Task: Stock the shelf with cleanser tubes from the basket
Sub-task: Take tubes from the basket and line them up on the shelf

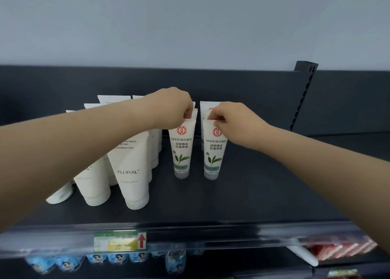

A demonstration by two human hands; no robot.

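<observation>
Both my hands are up on the dark shelf (253, 194), each on one green-tea cleanser tube. My left hand (175, 107) has its fingers curled down, pinching the flat top edge of the left tube (182, 150). My right hand (232, 118) does the same on the right tube (214, 152), thumb and fingertips closed on the top edge. Both tubes stand upright, cap down on the shelf, side by side with a narrow gap between them, labels facing me: red round logo, Chinese print, green leaf. Each one is the front of a short row; more white tube tops (205, 107) show just behind them, partly hidden by my hands, so I cannot tell the count. They sit mid-depth on the shelf, well back from the front lip. To the left, near but not touching, is a cluster of bigger cream tubes (132, 173) marked FLORAL, also cap down, some leaning, partly covered by my left forearm. The back panel is dark, with a slotted upright post (304, 95) at the right and a pale wall (190, 25) above. On the front rail there is a green and yellow price tag (120, 240) with a red arrow. The level below holds blue packets (118, 258), blurred, and red packs (337, 250) at the right.
</observation>
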